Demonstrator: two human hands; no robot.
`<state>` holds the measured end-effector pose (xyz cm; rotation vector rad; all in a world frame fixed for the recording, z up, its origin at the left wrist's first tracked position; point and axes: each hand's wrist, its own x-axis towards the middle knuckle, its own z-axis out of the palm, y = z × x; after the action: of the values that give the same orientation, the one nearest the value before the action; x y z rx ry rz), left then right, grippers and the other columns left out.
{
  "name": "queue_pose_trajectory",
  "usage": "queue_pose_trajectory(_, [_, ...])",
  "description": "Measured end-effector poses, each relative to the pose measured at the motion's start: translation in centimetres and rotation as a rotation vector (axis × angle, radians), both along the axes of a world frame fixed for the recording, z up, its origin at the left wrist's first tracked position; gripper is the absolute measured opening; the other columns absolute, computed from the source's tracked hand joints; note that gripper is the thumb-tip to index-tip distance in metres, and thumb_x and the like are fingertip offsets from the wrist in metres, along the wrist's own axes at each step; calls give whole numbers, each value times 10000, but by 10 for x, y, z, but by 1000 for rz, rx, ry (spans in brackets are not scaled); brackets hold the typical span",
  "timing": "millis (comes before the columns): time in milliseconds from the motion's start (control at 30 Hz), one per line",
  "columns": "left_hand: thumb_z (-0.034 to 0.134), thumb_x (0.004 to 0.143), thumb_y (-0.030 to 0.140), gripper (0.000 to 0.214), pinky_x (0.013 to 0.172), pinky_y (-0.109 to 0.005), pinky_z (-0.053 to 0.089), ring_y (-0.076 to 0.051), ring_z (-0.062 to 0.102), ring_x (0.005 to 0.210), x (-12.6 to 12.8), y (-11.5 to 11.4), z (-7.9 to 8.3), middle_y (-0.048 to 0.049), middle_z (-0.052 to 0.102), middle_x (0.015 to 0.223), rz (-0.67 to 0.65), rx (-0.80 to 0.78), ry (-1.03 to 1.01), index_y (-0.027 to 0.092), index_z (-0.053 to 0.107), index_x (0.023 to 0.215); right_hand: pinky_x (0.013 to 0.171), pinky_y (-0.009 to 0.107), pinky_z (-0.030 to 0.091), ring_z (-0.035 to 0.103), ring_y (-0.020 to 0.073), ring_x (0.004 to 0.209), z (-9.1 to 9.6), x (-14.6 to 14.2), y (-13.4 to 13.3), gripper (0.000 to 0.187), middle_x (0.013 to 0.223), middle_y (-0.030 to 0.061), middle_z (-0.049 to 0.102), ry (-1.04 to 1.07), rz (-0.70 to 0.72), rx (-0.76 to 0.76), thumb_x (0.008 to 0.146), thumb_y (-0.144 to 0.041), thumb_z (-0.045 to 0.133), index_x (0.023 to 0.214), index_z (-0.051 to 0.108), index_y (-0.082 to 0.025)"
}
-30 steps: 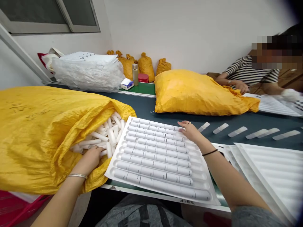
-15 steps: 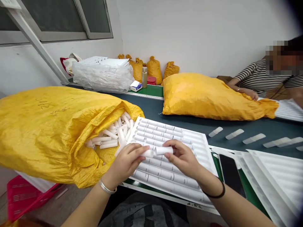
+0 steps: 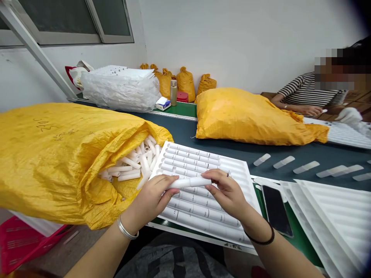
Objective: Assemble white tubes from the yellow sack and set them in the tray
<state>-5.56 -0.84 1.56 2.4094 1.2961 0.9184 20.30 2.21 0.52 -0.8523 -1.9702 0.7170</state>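
Note:
Between my hands is a white plastic tube with a cap-like sleeve on its right end, the two parts joined in a line. My left hand pinches its left part, and my right hand grips the right end with thumb and fingers. Below lies a white ribbed tray whose grooves hold rows of printed white tubes. Left of the tray, an open yellow sack shows many loose white tubes in its mouth.
A dark phone and stacked white trays lie at the right. Several translucent tubes rest on the dark belt. Another full yellow sack lies beyond, near a co-worker in a striped shirt. A red basket stands low left.
The two white parts, apart or just touching before, now sit joined end to end between my hands. The view has shifted slightly. The co-worker's hand has moved off the far sack.

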Motion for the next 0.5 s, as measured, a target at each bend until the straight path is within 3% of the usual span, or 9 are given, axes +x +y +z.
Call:
queue_pose_trajectory(133, [556, 900, 189, 308, 865, -324, 512, -190, 611, 963, 5, -1, 0, -92, 668, 1028, 22, 102, -8, 153, 568, 1205, 693, 302, 497, 583, 157, 741, 3, 2, 0, 229, 846, 42, 642, -28, -50, -97, 893, -271, 602, 1115, 645, -232])
queue_pose_trajectory(267, [574, 871, 104, 370, 831, -342, 504, -194, 593, 922, 12, 0, 3, -98, 663, 1012, 24, 274, 33, 144, 540, 1237, 552, 252, 487, 575, 138, 636, 9, 1, -2, 272, 710, 20, 597, 91, -66, -410, 873, -377, 618, 1058, 673, -185])
queue_pose_trajectory(367, [589, 848, 62, 435, 812, -352, 502, -198, 590, 905, 15, 0, 4, -93, 671, 1001, 21, 384, 55, 156, 522, 1267, 542, 253, 508, 586, 135, 609, 12, 0, -4, 328, 686, 22, 605, 189, -40, -592, 852, -430, 634, 1032, 673, -159])
queue_pose_trajectory(500, [626, 799, 10, 521, 835, -362, 507, -206, 585, 939, 11, -2, 2, -109, 676, 1035, -25, 471, 78, 124, 513, 1295, 539, 255, 514, 588, 132, 588, 15, 2, -7, 354, 669, 27, 627, 242, -41, -684, 814, -450, 678, 998, 687, -148])
